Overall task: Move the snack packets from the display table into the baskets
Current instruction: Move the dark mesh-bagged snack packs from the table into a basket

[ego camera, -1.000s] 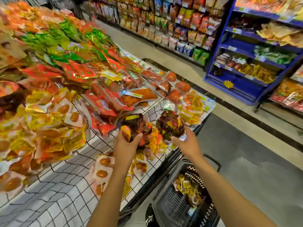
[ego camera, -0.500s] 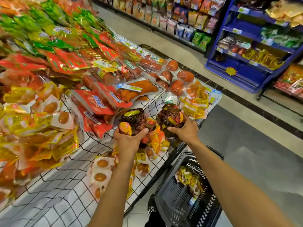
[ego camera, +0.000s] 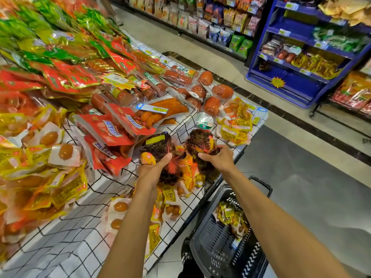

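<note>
My left hand [ego camera: 152, 169] grips a dark net bag of snacks [ego camera: 158, 146] with a yellow label, held over the near edge of the display table [ego camera: 84, 233]. Just to its right, my right hand [ego camera: 217, 159] grips a second dark net bag [ego camera: 200, 142] with red and yellow print. Both bags sit above a heap of small yellow packets [ego camera: 188, 173]. A black plastic basket [ego camera: 212, 245] stands on the floor below my right forearm, with several yellow packets [ego camera: 230, 217] inside it.
The table, white with a black grid pattern, is piled with red, green and yellow packets and sausages [ego camera: 208, 91]. Grey floor [ego camera: 313, 193] lies to the right. A blue shelf unit [ego camera: 301, 73] and a long stocked shelf [ego camera: 210, 23] stand across the aisle.
Both hands have kept hold of their net bags and stayed over the table's edge; the view has tilted down and shifted, showing more of the basket.
</note>
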